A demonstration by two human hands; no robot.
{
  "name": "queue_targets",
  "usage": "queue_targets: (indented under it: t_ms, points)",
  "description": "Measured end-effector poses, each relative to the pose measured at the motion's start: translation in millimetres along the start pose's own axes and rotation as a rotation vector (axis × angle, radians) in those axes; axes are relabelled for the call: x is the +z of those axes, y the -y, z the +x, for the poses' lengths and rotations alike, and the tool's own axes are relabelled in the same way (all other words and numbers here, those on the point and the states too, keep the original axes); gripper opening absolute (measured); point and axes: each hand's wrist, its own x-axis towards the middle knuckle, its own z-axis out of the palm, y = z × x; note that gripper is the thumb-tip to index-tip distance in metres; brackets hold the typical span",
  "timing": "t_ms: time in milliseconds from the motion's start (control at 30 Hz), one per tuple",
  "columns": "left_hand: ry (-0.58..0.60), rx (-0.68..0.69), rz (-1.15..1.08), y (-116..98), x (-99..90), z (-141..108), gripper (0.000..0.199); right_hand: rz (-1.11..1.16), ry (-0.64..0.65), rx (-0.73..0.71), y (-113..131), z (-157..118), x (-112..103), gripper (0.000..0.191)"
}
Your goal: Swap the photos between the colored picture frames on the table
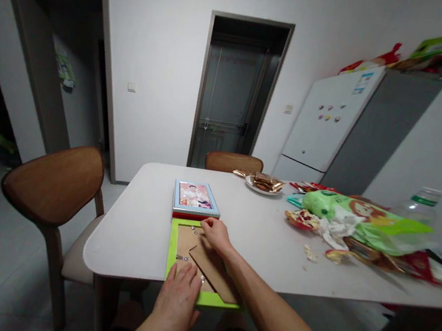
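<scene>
A green picture frame (173, 248) lies face down at the table's near edge, its brown backing board (185, 238) and small metal clips showing. A brown support flap (214, 271) lies slantwise across the backing. My left hand (181, 294) rests on the frame's lower left part, fingers stretched out over the board. My right hand (216, 233) is at the frame's top edge with its fingers pinched together; what they hold, if anything, is hidden. Just beyond, a light blue frame with a photo (198, 196) lies face up on top of something red.
On the white table (131, 218), a plate of wrapped snacks (264, 183) stands farther back. A pomegranate piece (303, 219), a green bag (360, 217) and a clear bottle (420, 205) are at the right. A wooden chair (57, 183) stands left.
</scene>
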Motion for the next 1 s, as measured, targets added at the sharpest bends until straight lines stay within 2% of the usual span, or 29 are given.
queue_targets:
  t_ms: [133,200,267,333,433,467,500,533,600,667,700,767,833,1000]
  points:
    - [0.006,0.015,-0.028,0.4,-0.1,2.5,0.054,0.151,-0.059,0.047,-20.0,-23.7,-39.2,0.030]
    - [-0.047,0.011,-0.076,1.0,-6.8,1.4,0.054,0.333,-0.111,0.133,-29.6,-42.7,-55.6,0.032]
    - [-0.136,-0.008,-0.171,-1.9,-17.0,1.1,0.051,0.572,-0.124,0.226,-34.6,-65.0,-62.7,0.030]
    - [-0.234,-0.044,-0.332,-9.9,-27.7,2.5,0.042,0.781,-0.015,0.298,-32.8,-87.5,-58.4,0.029]
    - [-0.372,-0.100,-0.689,-30.0,-38.0,7.5,0.023,1.084,0.330,0.451,-18.1,-113.9,-37.9,0.035]
    - [-0.412,-0.116,-0.816,-37.6,-39.3,9.7,0.020,1.196,0.385,0.489,-11.5,-119.3,-30.5,0.036]
    - [-0.443,-0.129,-0.928,-45.0,-40.1,12.1,0.020,1.314,0.385,0.497,-5.2,-122.6,-24.0,0.036]
    - [-0.465,-0.134,-1.014,-51.9,-40.6,14.9,0.021,1.430,0.322,0.456,0.1,-124.0,-19.2,0.033]
    - [-0.521,-0.114,-1.107,-63.0,-42.7,21.7,0.026,1.544,0.094,0.353,4.8,-120.9,-16.9,0.026]
    - [-0.609,-0.083,-1.118,-69.5,-47.2,31.8,0.036,1.484,-0.123,0.268,-1.7,-111.5,-25.6,0.028]
    - [-0.658,-0.075,-1.112,-71.1,-49.5,38.4,0.043,1.376,-0.191,0.252,-9.2,-105.0,-34.1,0.030]
    - [-0.683,-0.093,-1.080,-71.4,-50.9,54.3,0.054,1.005,-0.242,0.280,-31.2,-89.8,-57.3,0.035]
    - [-0.580,-0.103,-1.108,-69.7,-43.8,71.2,0.058,0.488,-0.222,0.323,-58.2,-72.9,-85.2,0.039]
    - [-0.216,-0.132,-1.291,-67.8,3.8,102.6,0.054,0.164,-0.263,0.409,-117.4,-33.7,-143.6,0.037]
